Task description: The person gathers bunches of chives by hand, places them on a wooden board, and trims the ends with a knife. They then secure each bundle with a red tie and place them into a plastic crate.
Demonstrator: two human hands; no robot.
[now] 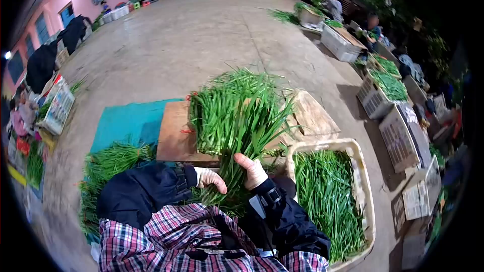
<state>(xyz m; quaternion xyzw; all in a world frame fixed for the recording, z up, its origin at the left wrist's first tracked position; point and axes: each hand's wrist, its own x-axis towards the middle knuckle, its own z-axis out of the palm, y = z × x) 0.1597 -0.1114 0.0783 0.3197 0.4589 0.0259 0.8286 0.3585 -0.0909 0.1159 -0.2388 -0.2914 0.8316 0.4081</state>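
My left hand (210,178) and my right hand (252,171), both in pale gloves with dark sleeves, are closed around the lower stems of a bunch of green chives (241,136) that fans upward from my lap. Behind the bunch lies a heap of cut chives (222,106) on a wooden board (173,138). My plaid-covered lap fills the bottom of the view.
A pale crate (367,186) full of chives stands at my right. Loose chives (108,163) lie at my left on a teal mat (126,121). White crates (398,138) and seated people line the right side. More people and crates sit along the left wall. Bare concrete floor stretches ahead.
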